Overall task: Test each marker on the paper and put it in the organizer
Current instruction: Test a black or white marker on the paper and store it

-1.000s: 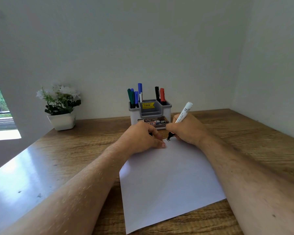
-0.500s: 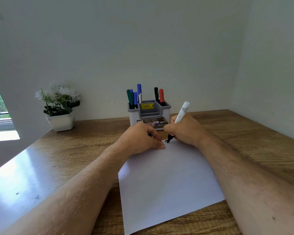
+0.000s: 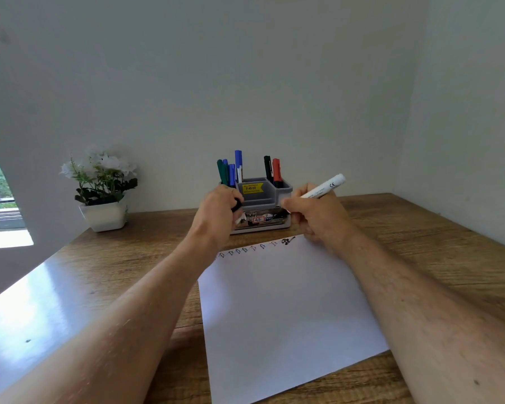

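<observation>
The right hand (image 3: 318, 217), right of centre in the frame, holds a white marker (image 3: 323, 188) with its fingers (image 3: 292, 206) curled round the lower barrel; the marker's back end points up and to the right, and its tip is hidden behind the hand, lifted clear of the paper (image 3: 280, 310). The left hand (image 3: 217, 212), just left of centre, is clenched round a small dark piece (image 3: 237, 204), probably the marker's cap, though too little of it shows to be sure. Both hands hover in front of the organizer (image 3: 260, 199), which stands at the middle of the frame against the wall with green, blue, black and red markers (image 3: 238, 163) upright in its back compartments.

Along the far edge of the paper runs a row of small test marks (image 3: 245, 249), the rightmost one a bold black scribble (image 3: 286, 241) just below the right hand. So this marker looks tested, and capping it seems the step in hand.

The marker should be light and stiff, with a smooth plastic barrel that could slip if pinched loosely; holding it at mid-barrel gives control to line up the cap. The wet tip will smear skin or paper if brushed. The paper is thin and loose on the desk (image 3: 129, 258), so it may shift at a nudge. A potted white flower (image 3: 104, 185) sits at the left.
</observation>
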Motion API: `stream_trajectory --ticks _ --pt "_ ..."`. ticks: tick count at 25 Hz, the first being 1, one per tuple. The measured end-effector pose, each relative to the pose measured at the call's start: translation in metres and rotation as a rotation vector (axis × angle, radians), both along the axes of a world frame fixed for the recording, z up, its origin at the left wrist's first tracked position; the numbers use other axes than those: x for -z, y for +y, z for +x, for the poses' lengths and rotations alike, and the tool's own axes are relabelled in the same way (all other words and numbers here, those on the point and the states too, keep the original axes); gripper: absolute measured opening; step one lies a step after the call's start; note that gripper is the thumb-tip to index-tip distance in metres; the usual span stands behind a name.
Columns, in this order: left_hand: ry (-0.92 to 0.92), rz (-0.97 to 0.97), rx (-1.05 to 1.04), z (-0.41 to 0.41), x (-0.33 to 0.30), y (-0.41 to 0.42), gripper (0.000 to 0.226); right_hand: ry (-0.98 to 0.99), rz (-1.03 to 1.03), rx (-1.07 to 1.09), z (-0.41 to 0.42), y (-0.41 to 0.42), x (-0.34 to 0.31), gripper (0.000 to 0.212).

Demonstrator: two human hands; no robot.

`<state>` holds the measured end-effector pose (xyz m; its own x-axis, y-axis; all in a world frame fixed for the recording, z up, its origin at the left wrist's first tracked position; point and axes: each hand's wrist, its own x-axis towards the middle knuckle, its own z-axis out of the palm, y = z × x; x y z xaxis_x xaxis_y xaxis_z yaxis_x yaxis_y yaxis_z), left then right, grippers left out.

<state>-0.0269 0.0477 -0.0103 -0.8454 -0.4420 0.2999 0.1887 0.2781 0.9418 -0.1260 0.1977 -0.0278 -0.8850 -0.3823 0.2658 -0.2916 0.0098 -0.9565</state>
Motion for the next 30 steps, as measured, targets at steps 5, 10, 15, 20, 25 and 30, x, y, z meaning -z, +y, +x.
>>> stream_trajectory --ticks 5,10,15,20,25,30 --pt "-0.025 0.192 0.012 0.007 -0.006 0.000 0.025 -0.165 -0.314 -0.262 0.013 -0.004 -0.010 0.015" --pt "-0.058 0.208 0.019 0.007 -0.005 0.004 0.024 -0.182 -0.298 -0.272 0.017 -0.009 -0.010 0.022" --pt "-0.111 0.081 0.043 0.002 0.000 0.002 0.023 -0.178 -0.236 -0.255 0.018 -0.011 -0.007 0.016" --pt "-0.004 0.278 0.032 0.001 0.002 -0.006 0.027 -0.138 -0.266 -0.154 0.015 -0.010 -0.008 0.014" --pt "0.203 0.489 0.017 -0.004 0.004 -0.018 0.028 0.019 -0.154 -0.066 0.018 -0.013 -0.008 0.013" --pt "0.305 0.557 -0.019 -0.005 0.006 -0.018 0.013 0.172 -0.029 0.024 0.020 -0.020 -0.007 0.017"
